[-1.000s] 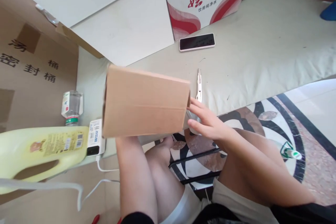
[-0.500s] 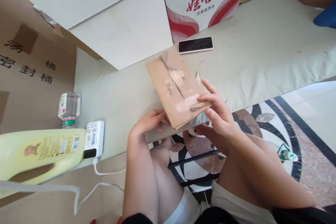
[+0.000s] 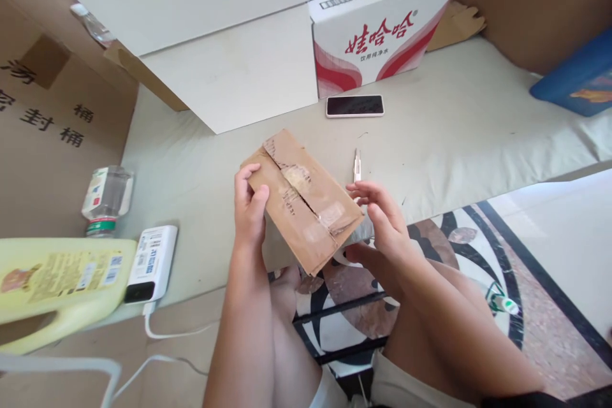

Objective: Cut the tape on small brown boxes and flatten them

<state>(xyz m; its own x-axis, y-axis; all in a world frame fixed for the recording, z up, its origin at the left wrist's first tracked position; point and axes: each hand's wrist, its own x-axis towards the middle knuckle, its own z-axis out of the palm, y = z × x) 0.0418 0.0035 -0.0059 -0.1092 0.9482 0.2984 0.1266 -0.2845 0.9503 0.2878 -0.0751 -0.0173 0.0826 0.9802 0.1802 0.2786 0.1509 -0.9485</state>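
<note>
A flat brown cardboard box, taped and creased along a seam, sits tilted over the front edge of the cloth-covered surface. My left hand grips its left side, the thumb on top and the fingers around the far left edge. My right hand is just beside the box's right corner, fingers bent and spread, with nothing visibly held. Its fingertips are close to the lower end of a small utility knife lying on the cloth; whether they touch it is hard to tell.
Behind stand a white carton with red print and a phone. On the left are a yellow jug, a white power bank with a cable, and a clear bottle. A blue object sits far right.
My left hand has gone from the box's near lower edge to grip its upper left side. The box has turned and come nearer. My right hand has left the box's corner.
</note>
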